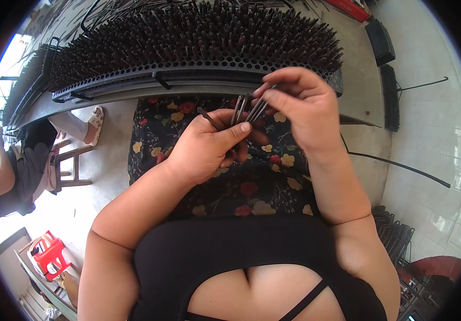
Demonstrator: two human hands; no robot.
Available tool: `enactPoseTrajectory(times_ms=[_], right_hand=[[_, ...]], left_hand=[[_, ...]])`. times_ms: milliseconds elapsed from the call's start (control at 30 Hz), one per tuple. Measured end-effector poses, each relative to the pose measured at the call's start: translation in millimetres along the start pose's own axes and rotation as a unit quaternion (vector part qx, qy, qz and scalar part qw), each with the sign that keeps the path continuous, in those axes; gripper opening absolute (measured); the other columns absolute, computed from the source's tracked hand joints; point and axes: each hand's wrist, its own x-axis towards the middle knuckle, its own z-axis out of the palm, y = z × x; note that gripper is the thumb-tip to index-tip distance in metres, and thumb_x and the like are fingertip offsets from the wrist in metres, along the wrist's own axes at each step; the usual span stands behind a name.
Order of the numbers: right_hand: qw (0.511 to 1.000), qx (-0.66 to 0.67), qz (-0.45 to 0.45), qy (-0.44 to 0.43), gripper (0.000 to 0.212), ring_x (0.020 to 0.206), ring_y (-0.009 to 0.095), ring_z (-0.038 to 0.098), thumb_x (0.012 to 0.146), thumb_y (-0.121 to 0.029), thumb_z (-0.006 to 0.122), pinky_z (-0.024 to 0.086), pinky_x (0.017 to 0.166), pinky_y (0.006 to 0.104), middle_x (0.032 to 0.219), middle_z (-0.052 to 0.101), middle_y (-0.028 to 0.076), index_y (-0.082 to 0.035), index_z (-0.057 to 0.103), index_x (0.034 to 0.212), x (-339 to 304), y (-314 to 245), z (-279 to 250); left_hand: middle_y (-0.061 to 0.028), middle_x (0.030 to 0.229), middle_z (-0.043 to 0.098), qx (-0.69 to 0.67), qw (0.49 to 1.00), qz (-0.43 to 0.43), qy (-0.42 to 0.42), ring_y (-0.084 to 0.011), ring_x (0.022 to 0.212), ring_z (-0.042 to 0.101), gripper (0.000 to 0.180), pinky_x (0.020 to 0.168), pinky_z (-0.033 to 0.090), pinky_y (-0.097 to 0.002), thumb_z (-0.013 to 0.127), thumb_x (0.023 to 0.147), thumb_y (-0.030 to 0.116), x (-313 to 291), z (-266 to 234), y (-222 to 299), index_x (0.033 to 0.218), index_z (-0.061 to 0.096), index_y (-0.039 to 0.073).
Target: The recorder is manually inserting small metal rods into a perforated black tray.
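Observation:
My left hand is closed around a small bunch of thin dark metal strips, its thumb pressed across them. They fan out upward from the grip, and one shorter dark piece sticks out on the left side. My right hand is at the upper ends of the bunch, thumb and fingers pinched on the strips. Just beyond both hands stands a long black perforated rack, densely filled with slim dark upright pieces. Some of my left fingers are hidden behind the strips.
A dark floral cloth covers my lap below the grey table edge. Another filled rack stands far left. At left a person sits by a wooden stool. A red plastic stool is lower left; a black rod juts out at right.

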Motion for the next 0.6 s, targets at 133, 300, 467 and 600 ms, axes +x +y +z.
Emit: enactPoseTrajectory(times_ms=[133,300,467,600], right_hand=[[0.99,0.043,-0.098,0.094,0.017,0.086,0.017,0.07,0.088,0.002,0.065,0.056,0.066,0.0252,0.094,0.072,0.013,0.0,0.065,0.105,11,-14,-28],[0.928,-0.087,-0.285,0.225,0.013,0.085,0.015,0.068,0.092,0.005,0.062,0.056,0.069,0.0237,0.096,0.072,0.012,0.004,0.063,0.104,20,-24,-53],[0.914,-0.147,-0.304,0.225,0.009,0.08,0.01,0.065,0.09,0.006,0.064,0.055,0.07,0.0215,0.097,0.072,0.01,0.004,0.064,0.099,16,-18,-56],[0.904,-0.215,-0.32,0.186,0.011,0.083,0.011,0.067,0.088,0.009,0.065,0.055,0.073,0.0218,0.097,0.072,0.011,0.004,0.065,0.097,10,-22,-63]], left_hand=[[-0.017,0.093,0.07,-0.011,1.0,-0.007,0.012,-0.0074,0.057,0.052,0.019,0.045,0.038,-0.0175,0.05,0.101,0.012,1,-3,-2,0.11,0.061,-0.002],[-0.0152,0.09,0.07,-0.013,0.998,-0.038,0.052,-0.0066,0.055,0.049,0.019,0.045,0.038,-0.0185,0.05,0.101,0.011,5,-5,-2,0.109,0.061,-0.002],[-0.0131,0.089,0.071,0.008,0.997,-0.04,0.061,-0.0058,0.054,0.05,0.016,0.047,0.041,-0.0192,0.052,0.099,0.01,5,-6,-1,0.107,0.062,0.0],[-0.0115,0.088,0.071,0.016,0.997,-0.039,0.064,-0.0057,0.054,0.05,0.015,0.047,0.04,-0.0192,0.054,0.098,0.01,4,-6,-2,0.106,0.063,0.0]])
